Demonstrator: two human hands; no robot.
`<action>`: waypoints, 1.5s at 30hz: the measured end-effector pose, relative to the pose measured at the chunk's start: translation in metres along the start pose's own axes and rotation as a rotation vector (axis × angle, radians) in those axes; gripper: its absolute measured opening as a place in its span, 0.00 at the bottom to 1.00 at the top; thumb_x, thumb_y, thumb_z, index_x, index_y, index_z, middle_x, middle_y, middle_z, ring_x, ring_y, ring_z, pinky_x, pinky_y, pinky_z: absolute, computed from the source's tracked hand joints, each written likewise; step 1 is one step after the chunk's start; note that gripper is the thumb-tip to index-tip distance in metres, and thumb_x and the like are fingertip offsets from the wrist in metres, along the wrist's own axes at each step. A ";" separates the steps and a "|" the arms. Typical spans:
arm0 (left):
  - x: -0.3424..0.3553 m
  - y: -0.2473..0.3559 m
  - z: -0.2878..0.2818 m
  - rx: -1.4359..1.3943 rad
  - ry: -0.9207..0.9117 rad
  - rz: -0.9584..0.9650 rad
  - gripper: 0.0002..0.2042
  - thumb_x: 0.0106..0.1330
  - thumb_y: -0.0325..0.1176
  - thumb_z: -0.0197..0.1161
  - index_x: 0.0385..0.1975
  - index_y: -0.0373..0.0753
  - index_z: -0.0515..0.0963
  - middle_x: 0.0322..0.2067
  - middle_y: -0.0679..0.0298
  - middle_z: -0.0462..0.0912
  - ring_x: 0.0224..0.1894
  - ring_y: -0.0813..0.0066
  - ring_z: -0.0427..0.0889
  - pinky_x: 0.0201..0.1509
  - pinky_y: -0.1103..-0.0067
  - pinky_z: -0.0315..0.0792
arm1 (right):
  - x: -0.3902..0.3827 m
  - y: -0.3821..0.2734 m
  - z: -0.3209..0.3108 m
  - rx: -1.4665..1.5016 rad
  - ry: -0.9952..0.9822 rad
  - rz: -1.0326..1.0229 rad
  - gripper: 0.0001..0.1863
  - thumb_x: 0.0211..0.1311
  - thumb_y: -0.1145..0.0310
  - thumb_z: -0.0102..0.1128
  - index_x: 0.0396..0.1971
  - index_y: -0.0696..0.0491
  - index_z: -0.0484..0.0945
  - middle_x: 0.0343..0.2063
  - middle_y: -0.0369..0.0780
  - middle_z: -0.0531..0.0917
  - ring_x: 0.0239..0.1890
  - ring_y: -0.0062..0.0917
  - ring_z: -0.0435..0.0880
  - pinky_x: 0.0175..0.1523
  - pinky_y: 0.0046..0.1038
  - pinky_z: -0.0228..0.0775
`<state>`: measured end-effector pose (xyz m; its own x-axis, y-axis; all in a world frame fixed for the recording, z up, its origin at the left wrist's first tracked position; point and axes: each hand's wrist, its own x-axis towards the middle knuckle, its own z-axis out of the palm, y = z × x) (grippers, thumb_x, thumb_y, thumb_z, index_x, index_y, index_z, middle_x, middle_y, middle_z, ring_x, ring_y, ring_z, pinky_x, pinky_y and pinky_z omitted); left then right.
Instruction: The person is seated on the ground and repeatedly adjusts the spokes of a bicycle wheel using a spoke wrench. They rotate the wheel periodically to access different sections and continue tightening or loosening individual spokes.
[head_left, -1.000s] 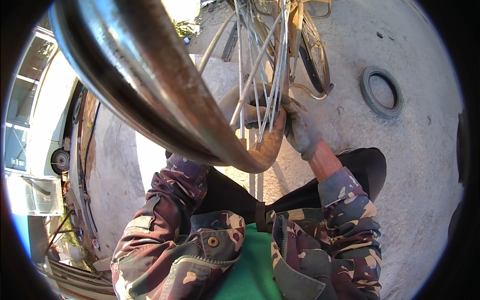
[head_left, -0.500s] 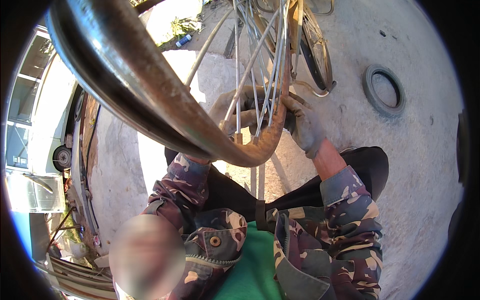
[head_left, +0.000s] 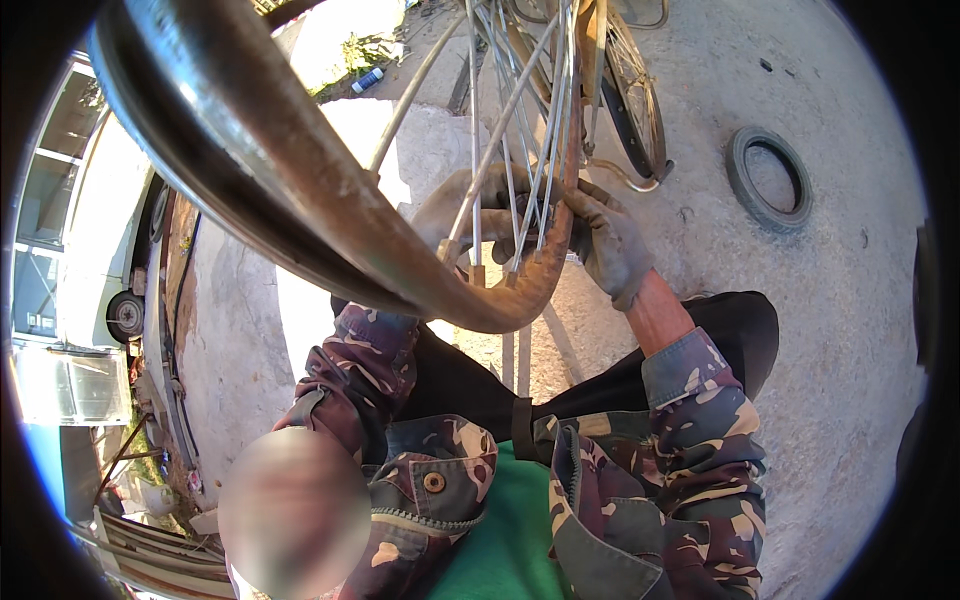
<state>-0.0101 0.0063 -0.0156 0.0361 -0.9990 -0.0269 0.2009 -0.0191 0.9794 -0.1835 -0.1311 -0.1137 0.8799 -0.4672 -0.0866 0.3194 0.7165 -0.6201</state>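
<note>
A bicycle wheel without a tyre stands upright in front of me, its rusty metal rim [head_left: 330, 190] curving close past the camera. Thin metal spokes [head_left: 474, 150] run up from the rim, several of them crossing. Behind the spokes my gloved left hand [head_left: 450, 215] has its fingers bent together near the rim; what they hold is hidden. On the rim's right side my gloved right hand [head_left: 612, 245] is closed, with thumb and fingers pressed against the rim's edge. Its fingertips are partly out of sight behind the metal.
Beyond the wheel stands the rest of the bicycle, with another spoked wheel [head_left: 635, 90]. A loose tyre [head_left: 768, 180] lies on the concrete to the right. A small blue-and-white bottle [head_left: 367, 80] is at the far left. A vehicle [head_left: 80, 220] and planks [head_left: 150, 550] are along the left side.
My right hand has shifted slightly at the rim, its fingers closing nearer the edge. My left hand has moved a little behind the spokes. The wheel is almost unmoved.
</note>
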 end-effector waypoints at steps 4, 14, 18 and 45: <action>0.005 0.010 0.008 0.027 -0.091 0.000 0.33 0.64 0.35 0.73 0.62 0.17 0.71 0.42 0.46 0.85 0.31 0.73 0.86 0.29 0.86 0.78 | 0.001 0.000 -0.002 -0.027 0.006 0.004 0.20 0.78 0.67 0.57 0.62 0.63 0.73 0.51 0.44 0.84 0.48 0.28 0.88 0.56 0.30 0.85; 0.019 0.005 -0.004 0.104 -0.185 -0.019 0.46 0.53 0.55 0.83 0.59 0.18 0.74 0.43 0.48 0.86 0.37 0.73 0.87 0.31 0.86 0.77 | 0.002 0.001 0.002 0.025 0.022 0.037 0.19 0.79 0.68 0.55 0.62 0.63 0.72 0.50 0.43 0.84 0.47 0.27 0.88 0.55 0.28 0.85; 0.011 0.007 0.002 0.159 -0.069 -0.060 0.44 0.50 0.59 0.84 0.53 0.22 0.78 0.37 0.55 0.86 0.35 0.77 0.84 0.31 0.85 0.75 | -0.005 0.004 0.001 -0.025 0.001 -0.063 0.20 0.79 0.66 0.55 0.62 0.62 0.71 0.49 0.43 0.84 0.47 0.26 0.88 0.54 0.29 0.85; 0.002 0.009 0.012 0.390 0.128 0.018 0.27 0.63 0.35 0.68 0.58 0.22 0.75 0.42 0.52 0.85 0.42 0.68 0.86 0.46 0.75 0.81 | -0.008 0.001 0.007 0.013 0.040 0.065 0.20 0.80 0.63 0.56 0.63 0.59 0.74 0.48 0.41 0.86 0.46 0.27 0.89 0.54 0.34 0.85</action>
<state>-0.0199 0.0033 -0.0043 0.1623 -0.9867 -0.0095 -0.1859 -0.0401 0.9817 -0.1873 -0.1232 -0.1078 0.8842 -0.4395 -0.1581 0.2665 0.7527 -0.6020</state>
